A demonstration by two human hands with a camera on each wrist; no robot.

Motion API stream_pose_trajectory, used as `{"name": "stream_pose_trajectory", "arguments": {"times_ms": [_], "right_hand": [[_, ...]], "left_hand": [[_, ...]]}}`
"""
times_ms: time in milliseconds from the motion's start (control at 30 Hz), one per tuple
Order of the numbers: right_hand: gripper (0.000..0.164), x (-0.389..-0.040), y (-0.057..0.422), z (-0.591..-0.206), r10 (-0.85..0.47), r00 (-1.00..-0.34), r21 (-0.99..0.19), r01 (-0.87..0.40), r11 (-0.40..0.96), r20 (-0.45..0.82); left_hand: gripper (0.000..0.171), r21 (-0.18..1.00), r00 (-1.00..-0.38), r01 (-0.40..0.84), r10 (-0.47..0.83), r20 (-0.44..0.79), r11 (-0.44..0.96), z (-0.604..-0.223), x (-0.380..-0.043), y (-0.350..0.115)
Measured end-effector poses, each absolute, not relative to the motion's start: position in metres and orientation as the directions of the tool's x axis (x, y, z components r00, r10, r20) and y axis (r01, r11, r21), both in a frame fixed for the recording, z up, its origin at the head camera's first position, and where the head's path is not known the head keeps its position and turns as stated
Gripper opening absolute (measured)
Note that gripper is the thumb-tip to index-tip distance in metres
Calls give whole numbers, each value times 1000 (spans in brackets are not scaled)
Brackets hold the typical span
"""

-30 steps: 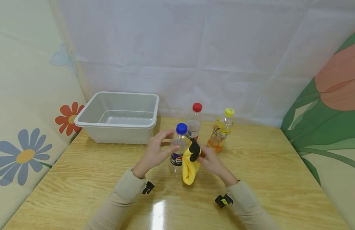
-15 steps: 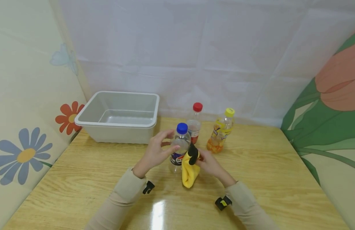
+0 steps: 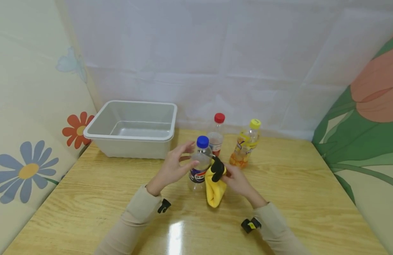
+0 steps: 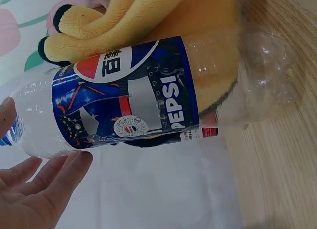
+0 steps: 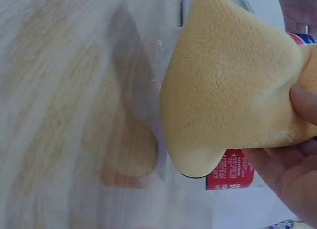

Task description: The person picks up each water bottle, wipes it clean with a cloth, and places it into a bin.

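A clear plastic Pepsi bottle (image 3: 197, 176) with a blue cap stands upright on the wooden table. My left hand (image 3: 174, 165) holds it round the shoulder, thumb on the near side and fingers behind; the left wrist view shows the fingertips (image 4: 81, 162) against the plastic below the cap. With my right hand (image 3: 239, 181) I pinch a folded yellow cloth (image 3: 215, 191) with black edging against the bottle's right side. Fuzzy cloth (image 5: 223, 85) fills much of the right wrist view, with the thumb on top and fingers underneath. It hides part of the label.
Close behind the Pepsi bottle is a red-capped bottle (image 3: 215, 139). To the right stands a yellow-capped bottle (image 3: 244, 147) with orange at its base. A grey plastic bin (image 3: 136, 147) sits at the back left, near the white backdrop.
My right hand has shifted the cloth slightly down, then right and a little up, along the bottle's side. The left hand keeps its hold, and the bottle stays nearly in place.
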State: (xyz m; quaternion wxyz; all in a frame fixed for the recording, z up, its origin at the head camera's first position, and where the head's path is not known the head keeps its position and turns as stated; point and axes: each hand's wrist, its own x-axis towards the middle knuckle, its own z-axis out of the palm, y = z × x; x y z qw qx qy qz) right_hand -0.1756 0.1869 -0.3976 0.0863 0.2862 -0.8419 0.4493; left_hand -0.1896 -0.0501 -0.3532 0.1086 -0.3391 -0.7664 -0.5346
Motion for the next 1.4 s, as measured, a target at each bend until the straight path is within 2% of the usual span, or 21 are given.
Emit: {"name": "stream_pose_trajectory", "arguments": {"times_ms": [367,533,667,867,1033,1233,1400], "right_hand": [[29,-163,192,-370,-369,-787,-686,-614,391,494],[30,-151,186,-348,-366,-762,-659,-646,385,533],[31,-152,189,-350,-366,-757,-656,-652,379,541],[36,-162,198,-369,-363,-758,-658,-652,377,542],[35,-161,199,-370,-356,-745,-659,-666,349,564],[41,-160,201,-364,-318,-766,-664,-643,381,559],[39,-162,201,-356,-280,-729,-623,-682,383,625]], "left_hand": [[51,757,-725,631,478,496,172,-349,-195,-54],[49,729,-688,664,517,509,166,-347,-196,-57],[49,718,-668,677,543,509,159,-346,-195,-58],[53,732,-701,652,525,483,197,-347,-192,-53],[55,687,-717,674,469,516,274,-351,-190,-48],[55,666,-713,687,449,539,292,-354,-190,-48],[54,668,-697,698,456,553,257,-353,-192,-49]]}}
